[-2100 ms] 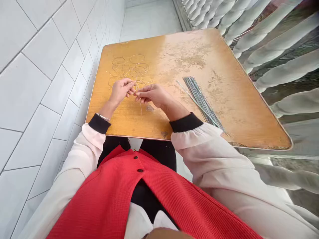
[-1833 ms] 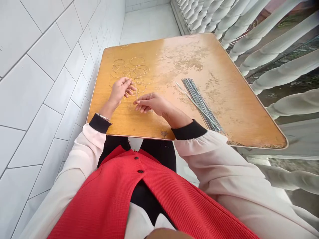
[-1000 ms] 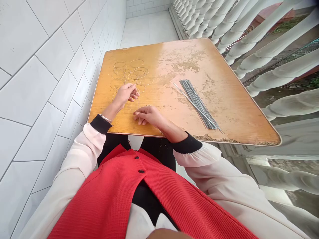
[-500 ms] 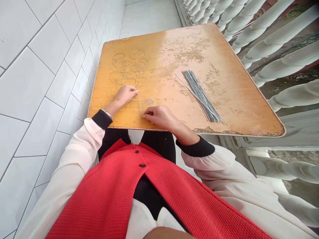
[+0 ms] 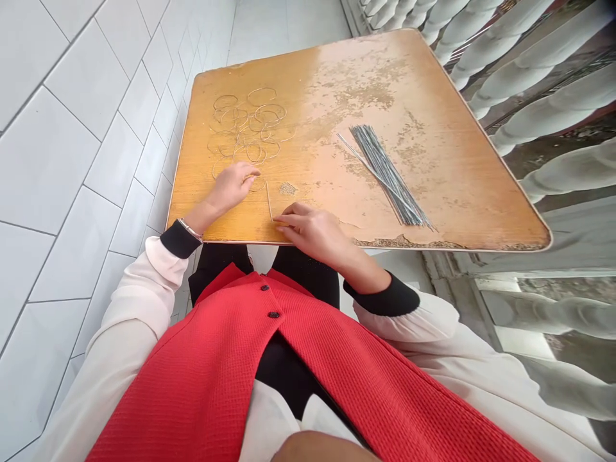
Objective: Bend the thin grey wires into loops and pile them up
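Observation:
A thin wire (image 5: 269, 200) lies near the front edge of the worn wooden table (image 5: 481, 205), its far end curling into a loop beside my left hand. My left hand (image 5: 233, 186) rests over that curl with thumb and forefinger slightly apart; no clear grip on the wire shows. With thumb and fingers, my right hand (image 5: 315, 232) pinches the wire's straight near end. Just beyond my left hand several bent wire rings (image 5: 255, 128) lie overlapping in a loose heap.
A bundle of straight grey metal wires (image 5: 387, 176) lies on the right half of the table, one wire set askew. White tiles (image 5: 72, 128) line the wall at left. A white balustrade (image 5: 543, 135) runs along the right side.
My left hand has parted its pinching fingers and shifted slightly left, off the wire's loop. My right hand stays at the wire's near end, its fingers a little more spread. The view has shifted slightly.

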`<state>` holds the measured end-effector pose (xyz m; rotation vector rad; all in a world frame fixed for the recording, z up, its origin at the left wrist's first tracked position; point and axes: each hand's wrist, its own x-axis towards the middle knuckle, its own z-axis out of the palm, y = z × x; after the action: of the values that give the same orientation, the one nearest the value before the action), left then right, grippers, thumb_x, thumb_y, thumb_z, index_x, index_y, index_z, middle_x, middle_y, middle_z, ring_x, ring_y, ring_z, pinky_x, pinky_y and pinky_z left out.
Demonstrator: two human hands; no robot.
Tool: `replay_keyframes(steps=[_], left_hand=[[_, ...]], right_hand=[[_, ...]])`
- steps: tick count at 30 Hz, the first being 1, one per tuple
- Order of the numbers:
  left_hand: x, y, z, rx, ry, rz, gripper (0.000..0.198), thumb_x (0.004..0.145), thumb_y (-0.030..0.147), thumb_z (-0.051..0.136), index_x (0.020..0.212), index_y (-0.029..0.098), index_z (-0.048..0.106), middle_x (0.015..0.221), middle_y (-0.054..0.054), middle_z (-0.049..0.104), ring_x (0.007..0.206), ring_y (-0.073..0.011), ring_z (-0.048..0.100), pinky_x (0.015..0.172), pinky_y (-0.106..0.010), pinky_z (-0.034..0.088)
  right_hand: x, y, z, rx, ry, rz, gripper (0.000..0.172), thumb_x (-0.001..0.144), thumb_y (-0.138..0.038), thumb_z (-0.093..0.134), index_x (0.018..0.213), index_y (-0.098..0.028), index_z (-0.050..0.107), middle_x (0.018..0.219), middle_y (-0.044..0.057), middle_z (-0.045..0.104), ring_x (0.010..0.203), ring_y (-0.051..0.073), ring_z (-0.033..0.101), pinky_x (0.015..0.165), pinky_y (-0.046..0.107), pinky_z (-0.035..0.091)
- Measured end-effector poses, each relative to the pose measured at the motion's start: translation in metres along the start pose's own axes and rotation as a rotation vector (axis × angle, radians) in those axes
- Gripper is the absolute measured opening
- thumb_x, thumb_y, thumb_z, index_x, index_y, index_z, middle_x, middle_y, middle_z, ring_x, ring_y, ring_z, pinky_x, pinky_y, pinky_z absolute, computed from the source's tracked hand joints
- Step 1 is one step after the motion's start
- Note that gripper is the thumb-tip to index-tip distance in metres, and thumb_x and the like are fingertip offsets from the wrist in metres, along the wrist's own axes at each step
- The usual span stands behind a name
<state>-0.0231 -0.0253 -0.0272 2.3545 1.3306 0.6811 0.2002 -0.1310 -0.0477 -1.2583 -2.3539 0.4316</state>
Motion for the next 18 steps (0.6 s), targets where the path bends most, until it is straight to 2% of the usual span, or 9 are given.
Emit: replay_keyframes(steps=[5,11,18], left_hand=[[-0.010,-0.003,0.007,0.082,-0.122,0.063,0.036,0.094,0.011,0.049,0.125,0.013,0.068,0.138,-0.012,0.067,0.130,-0.0231,0.061,0.117,-0.039,0.044],[-0.005,-0.005,0.009,0.200,-0.173,0.064,0.046,0.092,0.021,0.064,0.136,0.011,0.061,0.149,-0.017,0.059,0.139,-0.0292,0.054,0.123,-0.045,0.039],[0.006,-0.010,0.013,0.227,-0.179,0.110,0.044,0.092,0.020,0.065,0.135,0.013,0.062,0.137,-0.015,0.067,0.130,-0.0296,0.059,0.117,-0.048,0.043]], right_hand=[[-0.006,-0.004,0.010,-0.172,0.009,-0.139,0.041,0.103,-0.027,0.043,0.111,-0.013,0.080,0.104,0.017,0.071,0.091,0.027,0.062,0.081,0.039,0.052],[-0.007,-0.005,0.012,-0.175,0.049,-0.174,0.036,0.102,-0.026,0.047,0.111,-0.013,0.079,0.108,0.015,0.073,0.091,0.027,0.059,0.086,0.041,0.054],[-0.008,-0.011,0.017,-0.144,0.042,-0.155,0.034,0.102,-0.026,0.049,0.112,-0.014,0.079,0.111,0.017,0.073,0.095,0.029,0.063,0.087,0.044,0.056]])
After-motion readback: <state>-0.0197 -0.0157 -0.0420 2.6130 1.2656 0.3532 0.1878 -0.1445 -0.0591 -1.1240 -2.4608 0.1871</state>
